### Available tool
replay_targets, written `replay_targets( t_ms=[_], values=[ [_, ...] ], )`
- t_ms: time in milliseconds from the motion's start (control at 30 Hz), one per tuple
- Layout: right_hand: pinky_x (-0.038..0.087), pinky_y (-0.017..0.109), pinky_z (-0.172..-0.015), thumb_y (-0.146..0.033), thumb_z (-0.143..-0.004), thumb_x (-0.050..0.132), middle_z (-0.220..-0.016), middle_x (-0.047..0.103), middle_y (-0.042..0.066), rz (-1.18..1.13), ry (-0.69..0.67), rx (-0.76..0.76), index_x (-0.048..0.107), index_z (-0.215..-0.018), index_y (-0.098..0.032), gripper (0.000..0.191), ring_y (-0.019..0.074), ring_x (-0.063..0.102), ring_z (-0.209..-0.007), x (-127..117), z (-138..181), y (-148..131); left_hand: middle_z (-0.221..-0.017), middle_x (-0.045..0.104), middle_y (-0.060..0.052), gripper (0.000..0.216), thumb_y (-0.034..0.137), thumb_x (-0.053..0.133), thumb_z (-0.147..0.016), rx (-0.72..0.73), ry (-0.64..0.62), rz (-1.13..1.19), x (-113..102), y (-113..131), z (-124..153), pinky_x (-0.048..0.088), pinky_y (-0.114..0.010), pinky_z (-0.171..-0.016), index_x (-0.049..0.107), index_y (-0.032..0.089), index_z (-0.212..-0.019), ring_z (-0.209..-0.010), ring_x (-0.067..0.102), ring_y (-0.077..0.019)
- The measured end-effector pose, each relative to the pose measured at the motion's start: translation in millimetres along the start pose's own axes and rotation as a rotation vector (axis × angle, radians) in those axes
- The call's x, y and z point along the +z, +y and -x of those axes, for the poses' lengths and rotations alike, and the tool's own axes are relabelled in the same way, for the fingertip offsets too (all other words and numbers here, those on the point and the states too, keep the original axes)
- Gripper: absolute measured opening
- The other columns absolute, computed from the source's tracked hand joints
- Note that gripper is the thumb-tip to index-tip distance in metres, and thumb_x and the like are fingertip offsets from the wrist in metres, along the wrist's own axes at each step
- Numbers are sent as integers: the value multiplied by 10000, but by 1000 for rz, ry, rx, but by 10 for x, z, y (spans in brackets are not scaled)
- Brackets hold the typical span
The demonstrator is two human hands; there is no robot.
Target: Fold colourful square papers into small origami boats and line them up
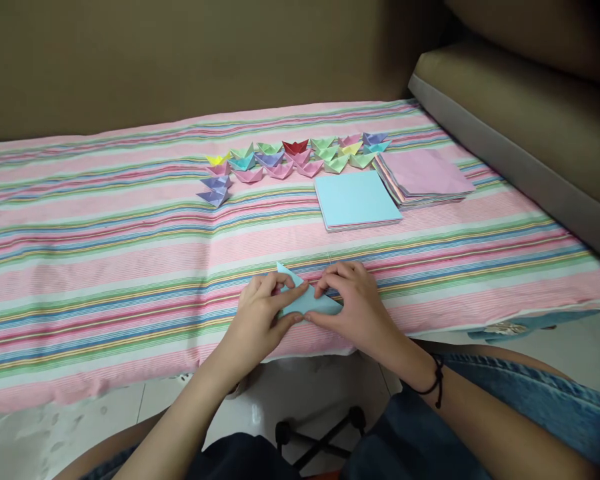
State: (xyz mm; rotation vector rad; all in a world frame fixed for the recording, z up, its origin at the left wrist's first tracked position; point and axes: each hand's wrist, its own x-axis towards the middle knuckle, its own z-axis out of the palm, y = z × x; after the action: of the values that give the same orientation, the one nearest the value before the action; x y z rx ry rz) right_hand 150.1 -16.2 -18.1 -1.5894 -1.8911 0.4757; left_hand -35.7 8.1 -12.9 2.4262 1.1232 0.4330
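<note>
The fingers of the person's left hand (260,310) and right hand (353,297) are bent nearly closed on one folded light-blue paper (307,303), a triangle in shape. It lies close to the person, near the front edge of the striped cloth (130,267). Both thumbs are at its lower edge, and the left index finger stretches across its face, probably so that the layers stay flat and do not slip. Beyond the hands there are two stacks of square paper: one light-blue on top (357,199), one pinkish purple on top (425,175), side by side, perhaps to be within easy reach. Farther back stand about twenty-one paper boats (280,171), only one dark red; they sit close together, maybe to save space, so the count is not certain.
</note>
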Motion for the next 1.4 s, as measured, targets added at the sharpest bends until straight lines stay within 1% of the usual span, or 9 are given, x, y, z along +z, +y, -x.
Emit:
replay_targets(
  t_ms=[300,600,733,867,933,1033,1200,1267,1400],
  values=[
    [370,363,-742,-237,-599,746,-798,561,13,9,-20,16,545,-677,-212,217,233,477,-865,-10,-7,12,-1109,475,-51,513,175,527,-842,27,-50,-76,-31,23,6,383,-390,-835,449,389,-1301,-959,412,-218],
    [412,365,-749,-75,-592,710,-835,572,24,-10,-153,35,557,-673,-202,214,239,490,-892,-298,-37,258,-1114,472,-58,494,186,521,-843,3,-79,-90,-54,45,-7,391,-417,-860,464,376,-1296,-1002,421,-238],
    [417,403,-814,-104,-660,669,-853,614,25,-166,-196,33,622,-731,-210,137,238,531,-925,-418,-71,288,-1111,476,-53,493,197,535,-839,16,-76,-69,-73,33,-14,391,-417,-872,467,381,-1291,-1009,421,-233],
    [422,404,-869,-177,-768,626,-957,626,34,-272,-134,-71,703,-848,-263,141,218,534,-1011,-313,-95,221,-1110,476,-43,490,211,566,-826,7,-98,-50,-86,39,-37,384,-417,-883,482,391,-1274,-1018,415,-230],
    [416,421,-878,-184,-735,677,-942,628,25,-204,-126,-155,719,-826,-286,143,219,531,-996,-202,-94,195,-1107,480,-42,496,218,580,-819,-4,-106,-41,-84,43,-52,381,-420,-885,482,389,-1274,-1022,414,-232],
    [407,446,-884,-187,-688,730,-972,622,19,-118,-125,-190,728,-834,-307,189,226,522,-992,-90,-88,197,-1115,494,-47,570,215,595,-805,-25,-98,-6,-86,30,-59,381,-432,-894,420,370,-1325,-1030,419,-240],
    [420,437,-867,-180,-675,745,-980,611,27,-92,-146,-193,731,-881,-316,248,226,521,-977,-94,-85,238,-1218,497,-39,725,38,501,-784,13,-113,133,-174,1,40,377,-411,-946,275,352,-1398,-1098,432,-217],
    [420,439,-868,-179,-676,744,-973,610,27,-85,-140,-196,731,-886,-318,251,226,520,-972,-98,-87,242,-1246,495,-45,646,18,439,-805,47,-101,115,-195,50,113,380,-396,-950,347,323,-1367,-1122,434,-208],
    [421,422,-872,-164,-661,752,-949,611,24,-94,-130,-190,736,-869,-303,251,213,519,-956,-73,-93,235,-1216,533,-77,335,147,408,-887,123,-2,-138,-54,282,237,379,-438,-926,574,240,-1163,-1108,443,-251]
  ],
)
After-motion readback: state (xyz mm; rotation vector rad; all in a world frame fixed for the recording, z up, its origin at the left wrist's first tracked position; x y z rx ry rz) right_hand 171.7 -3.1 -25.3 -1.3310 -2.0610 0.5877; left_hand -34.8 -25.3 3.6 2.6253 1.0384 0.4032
